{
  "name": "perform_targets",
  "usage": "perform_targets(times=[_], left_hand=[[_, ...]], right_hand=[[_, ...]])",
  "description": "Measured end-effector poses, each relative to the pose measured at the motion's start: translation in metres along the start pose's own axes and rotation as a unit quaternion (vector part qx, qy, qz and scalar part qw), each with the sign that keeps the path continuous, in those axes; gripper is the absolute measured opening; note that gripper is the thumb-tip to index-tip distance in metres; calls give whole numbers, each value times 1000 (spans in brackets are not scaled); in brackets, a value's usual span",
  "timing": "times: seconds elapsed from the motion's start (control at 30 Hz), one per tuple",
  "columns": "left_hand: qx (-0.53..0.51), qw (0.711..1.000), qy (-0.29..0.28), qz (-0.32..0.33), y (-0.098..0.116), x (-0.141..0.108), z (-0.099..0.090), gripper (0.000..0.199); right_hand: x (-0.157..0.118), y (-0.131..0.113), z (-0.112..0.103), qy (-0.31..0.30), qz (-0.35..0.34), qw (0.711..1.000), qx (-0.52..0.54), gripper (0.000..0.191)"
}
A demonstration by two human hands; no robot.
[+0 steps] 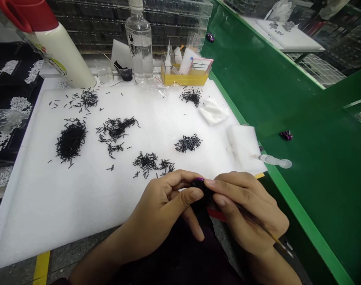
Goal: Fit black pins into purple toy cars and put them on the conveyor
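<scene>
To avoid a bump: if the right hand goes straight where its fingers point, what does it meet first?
Probably the dark, purple-edged piece held in the left hand; depth is unclear.

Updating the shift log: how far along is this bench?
Seemingly done: two purple pieces on the green bench. In hand: left hand and right hand pinch a dark piece with purple edge, right also holding a fine brush. Left: heaps of small black pieces on the white foam board.

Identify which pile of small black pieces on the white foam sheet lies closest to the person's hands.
The straggling pile at the front middle of the foam sheet, just beyond the left hand; every other pile sits farther back or farther left.
</scene>
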State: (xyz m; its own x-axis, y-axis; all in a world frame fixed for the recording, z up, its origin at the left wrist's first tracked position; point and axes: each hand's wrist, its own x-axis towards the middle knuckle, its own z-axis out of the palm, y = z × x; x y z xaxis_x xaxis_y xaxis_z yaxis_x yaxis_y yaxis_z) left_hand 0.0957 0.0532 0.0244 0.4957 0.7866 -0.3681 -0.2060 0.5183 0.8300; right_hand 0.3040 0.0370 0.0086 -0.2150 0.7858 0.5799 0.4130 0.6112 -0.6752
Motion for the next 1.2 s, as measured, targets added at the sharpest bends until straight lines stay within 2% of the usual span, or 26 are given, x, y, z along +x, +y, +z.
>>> perform_targets(times=[0.07,0.17,0.27,0.33,0.43,0.47,0.5,0.6,0.67,0.73,0.77,0.8,0.83,0.87,0.9,0.97,1.03,1.1,1.2], left_hand=[[5,1000,11,7,1,0,2,26],[12,999,22,28,2,0,5,20],[21,998,28,48,3,-1,7,18],[23,998,31,52,3,-2,7,16],[3,998,32,59,3,-3,6,13],[-11,998,29,62,2,-3,7,11],[-26,997,21,66,1,-3,7,10],[-60,995,-38,63,-3,0,11,12],[-62,994,-79,49,-9,3,13,17],[-41,995,-84,46,-16,7,14,28],[-24,996,-74,52,-20,8,13,35],[-9,996,-62,63,-22,10,12,39],[4,996,-50,71,-24,11,10,38],[14,996,-40,73,-25,12,9,34],[22,997,-32,71,-25,12,7,28],[33,998,-20,59,-23,11,6,22],[40,998,-13,52,-22,10,6,20],[49,997,-5,55,-21,8,8,18],[67,996,11,63,-23,8,10,17]], right_hand=[[1,-1,2,11,-15,1000,-11,50],[2,0,3,6,12,1000,24,48],[1,1,4,-1,75,992,105,40],[1,2,5,16,120,979,163,34],[2,1,7,73,208,947,235,32],[3,0,8,72,240,935,252,34],[3,-1,7,50,269,924,265,36],[1,-4,2,-78,319,893,309,33],[-8,-4,-11,-114,337,879,316,36],[-24,1,-35,-71,382,890,236,47],[-34,6,-51,-35,420,895,144,57],[-44,13,-69,14,459,888,29,69],[-55,21,-89,57,492,862,-109,81],[-65,30,-109,82,517,814,-252,91],[-73,39,-128,104,524,781,-325,94],[-83,59,-159,133,526,734,-409,87],[-81,81,-179,156,515,711,-453,78],[-66,105,-189,168,494,710,-473,67],[-28,147,-197,164,457,747,-454,46]])
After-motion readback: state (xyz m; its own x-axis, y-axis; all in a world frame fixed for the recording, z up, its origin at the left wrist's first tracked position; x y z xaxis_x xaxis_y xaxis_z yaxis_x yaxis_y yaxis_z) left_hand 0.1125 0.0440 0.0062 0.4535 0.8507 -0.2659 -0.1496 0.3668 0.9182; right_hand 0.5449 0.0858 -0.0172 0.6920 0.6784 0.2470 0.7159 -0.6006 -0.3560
